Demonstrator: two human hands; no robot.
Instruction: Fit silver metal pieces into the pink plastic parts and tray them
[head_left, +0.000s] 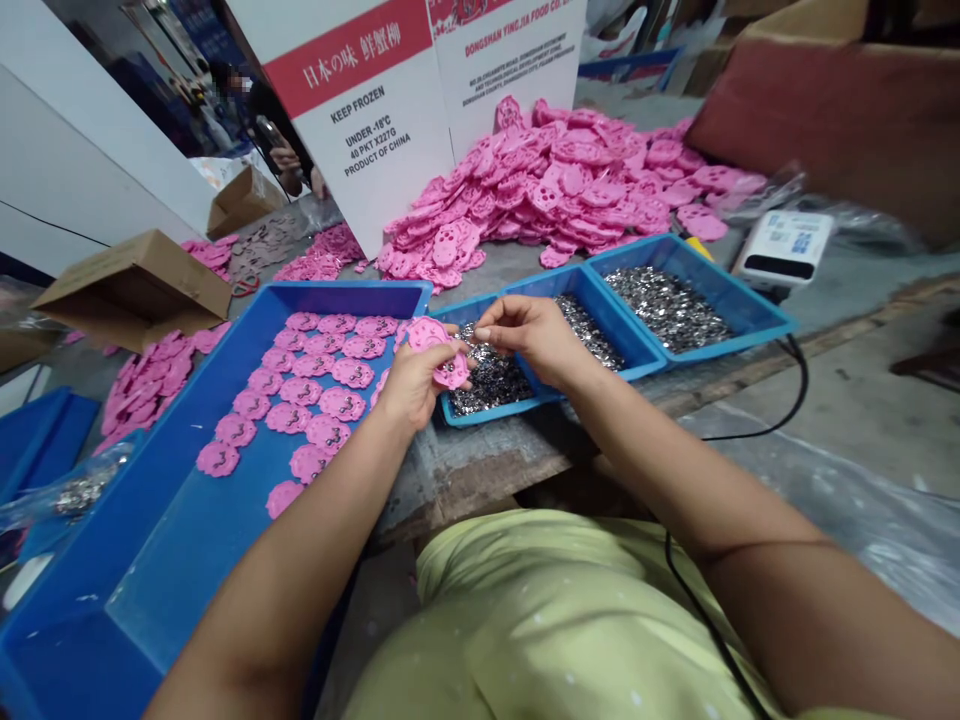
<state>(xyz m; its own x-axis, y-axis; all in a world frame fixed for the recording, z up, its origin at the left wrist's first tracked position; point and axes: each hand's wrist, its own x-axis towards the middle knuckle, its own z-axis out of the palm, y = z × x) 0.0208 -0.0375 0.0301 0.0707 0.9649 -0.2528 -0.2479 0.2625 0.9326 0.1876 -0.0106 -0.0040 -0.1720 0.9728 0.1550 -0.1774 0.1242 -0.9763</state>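
Observation:
A flat pink piece [430, 337] with scalloped edges and small holes is held in my left hand [418, 380], thumb across its face. Close to its right, my right hand [529, 335] has thumb and forefinger pinched together above the blue trays; whatever is between the fingertips is too small to make out. Below the hands, a blue tray [491, 411] holds many small shiny metal parts [487, 380]. To the left, a large blue bin [187, 560] has rows of similar pink pieces [300, 390] laid flat, with small metal bits visible on them.
Behind the trays rises a heap of pink pieces [555, 180] against a white printed carton [375, 120]. Another blue tray [765, 322] of metal parts stands to the right, near a white device [787, 245] with a cable. An open cardboard box [142, 280] lies beyond the bin.

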